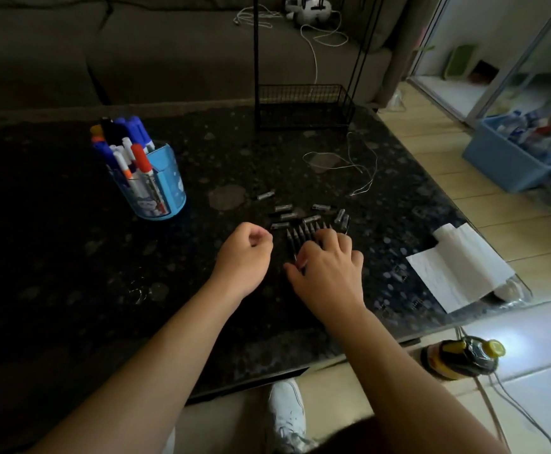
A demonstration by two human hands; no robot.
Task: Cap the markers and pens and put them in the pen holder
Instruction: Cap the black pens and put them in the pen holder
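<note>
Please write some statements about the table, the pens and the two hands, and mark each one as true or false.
1. The blue pen holder already has markers in it. True.
2. The right hand rests on a row of black pens. True.
3. All the small caps are on the pens. False: they lie loose on the table, beyond the pen tips.
4. The left hand is inside the pen holder. False: it is loosely closed beside the pens, away from the holder.
5. A white sheet of paper lies at the table's right edge. True.

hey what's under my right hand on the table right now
A row of uncapped dark pens; their tips poke out beyond the right hand. Their lower ends are covered, so the exact count is unclear. Loose caps lie just beyond.
</note>
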